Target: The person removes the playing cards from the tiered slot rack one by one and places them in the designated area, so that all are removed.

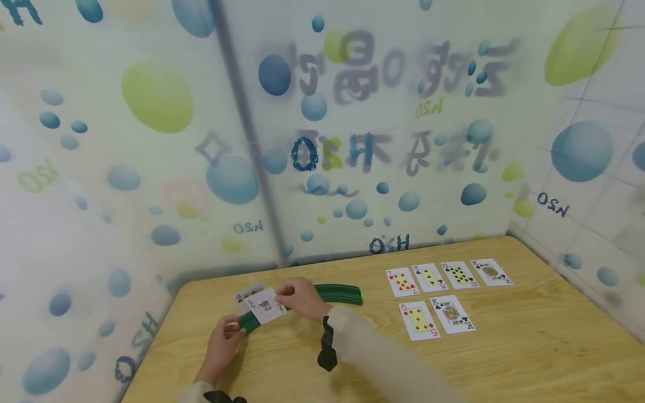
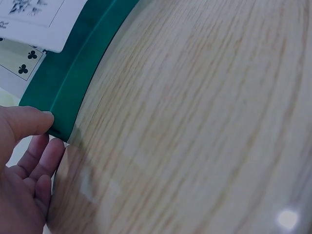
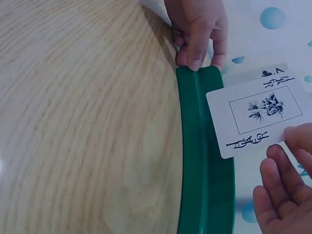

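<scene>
A curved green card holder (image 1: 339, 294) lies on the table's left half. My left hand (image 1: 224, 342) pinches its near left end, thumb on top and fingers curled below, as the left wrist view shows. Between thumb and fingers of my right hand (image 1: 302, 299) is a black-and-white joker card (image 1: 265, 305), pinched at one edge and held tilted across the holder. Partly covered by the joker, a clubs card (image 2: 19, 63) is at the holder's left part. The middle of the holder is hidden behind my right hand in the head view.
Face up at the right of the wooden table (image 1: 534, 330) lie two rows of cards: a seven of hearts (image 1: 402, 282), several clubs and spades, and a five of diamonds (image 1: 419, 321). A bubble-patterned curtain (image 1: 353, 168) hangs around the table's back and sides.
</scene>
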`<state>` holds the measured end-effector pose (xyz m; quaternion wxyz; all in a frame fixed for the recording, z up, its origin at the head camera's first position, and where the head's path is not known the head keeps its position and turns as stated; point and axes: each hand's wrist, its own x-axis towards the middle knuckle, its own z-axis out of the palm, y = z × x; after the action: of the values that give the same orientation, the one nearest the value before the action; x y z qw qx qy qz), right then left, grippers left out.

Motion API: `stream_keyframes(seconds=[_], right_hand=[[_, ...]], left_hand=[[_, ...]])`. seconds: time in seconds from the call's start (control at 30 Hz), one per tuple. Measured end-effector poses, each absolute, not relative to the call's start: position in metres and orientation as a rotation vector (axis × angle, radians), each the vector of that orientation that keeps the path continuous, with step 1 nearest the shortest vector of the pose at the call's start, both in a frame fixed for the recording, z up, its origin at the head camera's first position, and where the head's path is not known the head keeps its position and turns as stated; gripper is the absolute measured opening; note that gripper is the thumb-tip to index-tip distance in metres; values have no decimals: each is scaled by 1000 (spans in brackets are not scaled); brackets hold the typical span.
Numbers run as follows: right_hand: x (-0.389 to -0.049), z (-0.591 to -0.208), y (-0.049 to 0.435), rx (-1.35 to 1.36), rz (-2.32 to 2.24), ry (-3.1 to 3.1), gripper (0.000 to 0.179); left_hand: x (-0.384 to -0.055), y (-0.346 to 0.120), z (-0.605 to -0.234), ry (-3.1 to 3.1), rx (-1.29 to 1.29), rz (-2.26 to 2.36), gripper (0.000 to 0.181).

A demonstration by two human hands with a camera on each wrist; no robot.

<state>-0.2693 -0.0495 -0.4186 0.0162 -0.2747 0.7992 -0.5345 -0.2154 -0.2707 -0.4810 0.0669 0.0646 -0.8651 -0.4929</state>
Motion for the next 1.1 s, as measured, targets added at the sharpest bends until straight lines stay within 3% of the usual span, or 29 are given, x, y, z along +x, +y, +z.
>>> stream_keyframes(seconds=[0.47,1.1], right_hand=[[-291,-410,-5,-789,-1514,2600,11],[-311,-393,122,-558,-1543,2722,14]], left_hand=[[-216,-274,-484,-2645,244,-1491,32],[-217,-274,-481,-2652,230,-1485,31]])
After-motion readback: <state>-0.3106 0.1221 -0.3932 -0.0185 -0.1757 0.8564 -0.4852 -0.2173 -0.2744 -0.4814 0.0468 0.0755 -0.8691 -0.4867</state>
